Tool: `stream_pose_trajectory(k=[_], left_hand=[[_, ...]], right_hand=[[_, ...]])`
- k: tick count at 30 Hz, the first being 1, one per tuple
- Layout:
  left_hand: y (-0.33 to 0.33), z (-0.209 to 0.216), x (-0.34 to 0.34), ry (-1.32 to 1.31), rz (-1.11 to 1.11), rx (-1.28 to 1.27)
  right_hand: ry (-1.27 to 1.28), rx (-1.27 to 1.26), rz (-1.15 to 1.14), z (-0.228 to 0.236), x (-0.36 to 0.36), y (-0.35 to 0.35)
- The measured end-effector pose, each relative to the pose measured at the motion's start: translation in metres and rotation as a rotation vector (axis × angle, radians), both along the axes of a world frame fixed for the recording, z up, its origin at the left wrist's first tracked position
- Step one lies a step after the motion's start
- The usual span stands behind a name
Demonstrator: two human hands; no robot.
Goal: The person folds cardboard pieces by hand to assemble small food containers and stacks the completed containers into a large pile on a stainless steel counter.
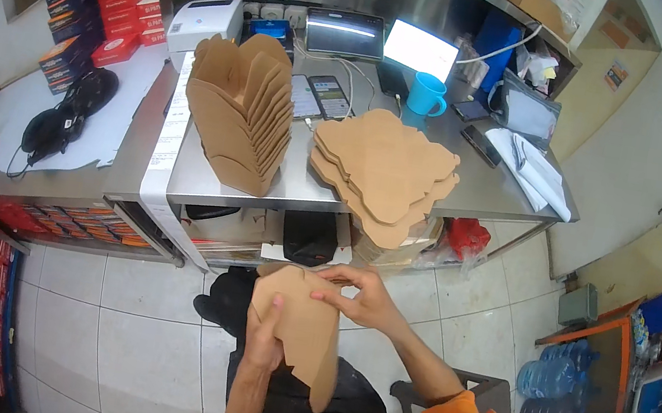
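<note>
Over my lap I hold a brown cardboard box blank point(302, 324), partly folded. My left hand point(265, 340) grips its left side, thumb lying on the front face. At the upper right edge my right hand point(362, 295) pinches a flap between thumb and fingers. On the steel table ahead lies a stack of flat cardboard blanks point(386, 163), its corner overhanging the front edge. To its left, a nested row of folded cardboard boxes point(231, 124) stands near the table's edge.
Behind the cardboard are phones point(327, 97), a blue mug point(426, 96), a tablet point(344, 34) and a white printer point(204, 23). A paper strip point(169, 144) hangs over the table's front. A dark stool point(483, 394) is at my right, with water bottles point(552, 379) beyond.
</note>
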State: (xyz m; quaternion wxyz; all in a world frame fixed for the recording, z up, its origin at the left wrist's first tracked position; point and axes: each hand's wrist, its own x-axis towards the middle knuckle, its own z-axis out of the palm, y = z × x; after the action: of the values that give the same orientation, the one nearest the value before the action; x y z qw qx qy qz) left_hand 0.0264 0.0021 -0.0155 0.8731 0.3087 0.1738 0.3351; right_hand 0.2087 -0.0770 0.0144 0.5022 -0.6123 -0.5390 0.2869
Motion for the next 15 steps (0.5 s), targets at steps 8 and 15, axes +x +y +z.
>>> stream_pose_trajectory(k=[8,15], left_hand=[[-0.003,0.007,-0.025,0.311,-0.265,0.660],[0.015,0.023,-0.029,0.392,-0.095,0.766]], right_hand=[[-0.358,0.315,-0.594,0.004,-0.006,0.019],[-0.710,0.336,0.092,0.022,-0.015,0.020]])
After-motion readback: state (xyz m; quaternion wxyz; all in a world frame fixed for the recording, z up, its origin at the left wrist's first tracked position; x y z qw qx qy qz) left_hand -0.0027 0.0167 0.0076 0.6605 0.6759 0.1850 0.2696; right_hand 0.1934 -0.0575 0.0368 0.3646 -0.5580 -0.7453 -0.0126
